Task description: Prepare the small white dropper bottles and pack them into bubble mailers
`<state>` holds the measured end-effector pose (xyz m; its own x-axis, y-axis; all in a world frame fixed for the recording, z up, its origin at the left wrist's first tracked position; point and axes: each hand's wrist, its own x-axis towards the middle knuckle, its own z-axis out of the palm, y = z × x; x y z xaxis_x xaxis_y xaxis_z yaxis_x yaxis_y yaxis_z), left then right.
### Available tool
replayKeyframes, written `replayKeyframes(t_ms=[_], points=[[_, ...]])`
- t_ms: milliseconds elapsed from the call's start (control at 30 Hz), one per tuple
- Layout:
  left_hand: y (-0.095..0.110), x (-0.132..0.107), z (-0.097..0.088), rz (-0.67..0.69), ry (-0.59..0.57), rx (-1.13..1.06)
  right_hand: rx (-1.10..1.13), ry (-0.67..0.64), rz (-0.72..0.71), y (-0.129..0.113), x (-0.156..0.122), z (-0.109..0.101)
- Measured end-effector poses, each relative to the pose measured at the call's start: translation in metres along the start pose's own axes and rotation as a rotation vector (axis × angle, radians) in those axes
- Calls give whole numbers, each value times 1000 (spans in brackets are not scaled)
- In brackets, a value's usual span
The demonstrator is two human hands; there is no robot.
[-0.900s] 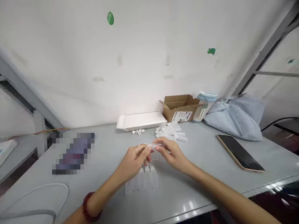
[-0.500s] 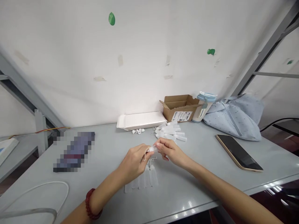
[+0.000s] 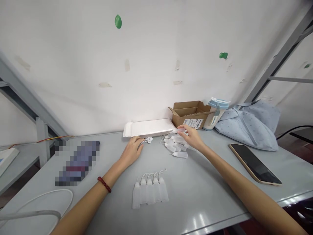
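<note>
My left hand (image 3: 132,150) reaches to the small white caps (image 3: 149,140) in front of the white box, its thumb and index finger closed on a cap at the near side of the group. My right hand (image 3: 192,136) pinches a translucent plastic squeeze bottle (image 3: 180,130) just above a loose pile of similar bottles (image 3: 178,145). Nearer to me, several capped bottles (image 3: 150,191) lie side by side in a row, their thin white cap straps looping at the top.
A long white box (image 3: 151,126) lies against the wall. Beside it are an open cardboard box (image 3: 192,114), a tumbler with a blue lid (image 3: 215,114) and a light-blue cloth bag (image 3: 246,127). A phone (image 3: 254,163) lies at right, a pixelated dark item (image 3: 81,163) at left.
My hands have parted from the bottle they both held. The left went up-left to the caps, the right up to the bottle pile. The front row of bottles is now uncovered.
</note>
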<state>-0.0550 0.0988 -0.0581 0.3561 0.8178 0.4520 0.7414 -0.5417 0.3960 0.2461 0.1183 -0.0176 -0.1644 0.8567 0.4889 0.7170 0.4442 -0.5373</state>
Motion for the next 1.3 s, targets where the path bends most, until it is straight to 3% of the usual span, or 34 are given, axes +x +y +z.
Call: replayKeyframes(t_ms=[167,300,400,467,533,600,700,800,933,1033,1167,1233,1300], points=[[2,-3,5,0,11,-25,3,16,51,18,-8,5],[8,-4,1,-127,40,-186,16,94,84,14,-9,3],[23,-4,-8,-455,113,-563,69,168,59,-4,-13,0],[37,-4,-16,-689,152,-1003,176,163,60,-21,-19,-1],[54,-6,-24,-787,55,-1355,320,85,128,-40,-27,1],[71,-8,-29,-777,-82,-1442,442,-5,155,-56,-36,5],[92,-12,-30,-679,-260,-1246,501,-148,146,-73,-49,14],[102,-16,-26,-603,-284,-976,458,-213,80,-83,-59,21],[104,-19,-26,-507,-340,-823,436,-248,29,-88,-64,21],[108,-22,-26,-421,-255,-683,559,-251,99,-89,-62,21],[113,-25,-18,-187,-60,-389,798,-359,236,-88,-58,23],[110,-25,-14,-116,-36,-285,806,-385,258,-83,-53,23],[105,-24,-15,-119,-68,-217,688,-308,240,-70,-44,18]])
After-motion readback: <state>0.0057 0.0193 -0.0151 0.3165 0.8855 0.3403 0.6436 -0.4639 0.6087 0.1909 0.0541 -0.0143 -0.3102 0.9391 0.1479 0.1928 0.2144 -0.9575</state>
